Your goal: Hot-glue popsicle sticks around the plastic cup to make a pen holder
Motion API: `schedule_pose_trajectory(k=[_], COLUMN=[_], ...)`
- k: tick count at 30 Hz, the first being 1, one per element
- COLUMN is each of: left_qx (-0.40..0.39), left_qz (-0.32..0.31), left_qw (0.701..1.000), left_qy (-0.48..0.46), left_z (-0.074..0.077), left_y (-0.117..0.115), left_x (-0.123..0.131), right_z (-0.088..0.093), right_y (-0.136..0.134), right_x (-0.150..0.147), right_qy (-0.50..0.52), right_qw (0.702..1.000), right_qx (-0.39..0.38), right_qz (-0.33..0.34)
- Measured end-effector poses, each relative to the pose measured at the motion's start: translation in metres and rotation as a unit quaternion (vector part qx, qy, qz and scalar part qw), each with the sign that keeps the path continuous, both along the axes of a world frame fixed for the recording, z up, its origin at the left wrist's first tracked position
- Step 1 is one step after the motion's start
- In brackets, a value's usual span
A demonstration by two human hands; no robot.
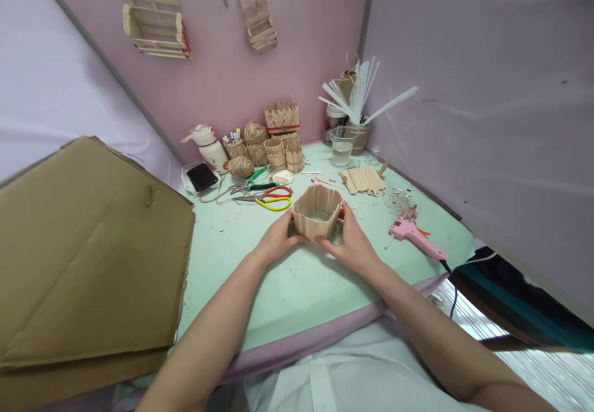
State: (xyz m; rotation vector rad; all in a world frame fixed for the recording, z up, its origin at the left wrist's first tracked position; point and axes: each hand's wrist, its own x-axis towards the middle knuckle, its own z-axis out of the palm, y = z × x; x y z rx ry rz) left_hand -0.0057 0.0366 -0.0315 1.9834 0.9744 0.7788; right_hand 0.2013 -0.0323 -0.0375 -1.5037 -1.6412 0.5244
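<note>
Between my two hands is a box-like holder made of wooden craft sticks (309, 224), with a jagged top rim and an open top. My left hand (279, 237) grips its left side, the thumb along the lower front. On the right side my right hand (349, 239) holds it the same way, thumb at the front lower edge. The pale green tabletop shows through the holder's inside. Whether its underside rests on the table I cannot tell.
Scissors (273, 199) and pliers lie behind the holder. A pink glue gun (417, 237) with a cord lies at right, near a flat craft-stick panel (363, 180). Twine balls, stick cups and a white bottle (208, 146) stand at the back. Large cardboard (97, 257) fills the left.
</note>
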Motion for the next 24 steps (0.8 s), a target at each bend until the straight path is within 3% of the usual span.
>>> schedule_pose_trajectory(k=[4,9,14,19,24], left_qx=[0.007,-0.045,-0.055,-0.052,-0.049], left_qz=[-0.002,-0.073,-0.035,-0.002,0.026], left_qw=[1.0,0.994,0.992,0.989,0.983], left_qy=[-0.017,-0.069,-0.104,-0.141,-0.175], left_z=[0.004,0.004,0.0,-0.005,-0.007], left_y=[0.003,0.001,-0.003,-0.007,-0.01], left_x=[-0.012,-0.028,-0.013,0.009,0.012], right_z=[0.001,-0.003,0.002,0.012,0.01], right_y=[-0.003,-0.005,0.009,0.02,0.019], right_x=[0.001,0.009,0.016,0.002,-0.013], right_qy=[-0.014,-0.006,0.018,0.104,0.162], right_qw=[1.0,1.0,0.994,0.973,0.965], right_qx=[0.012,0.017,-0.031,-0.041,-0.055], right_qz=[0.002,0.01,0.105,0.202,0.2])
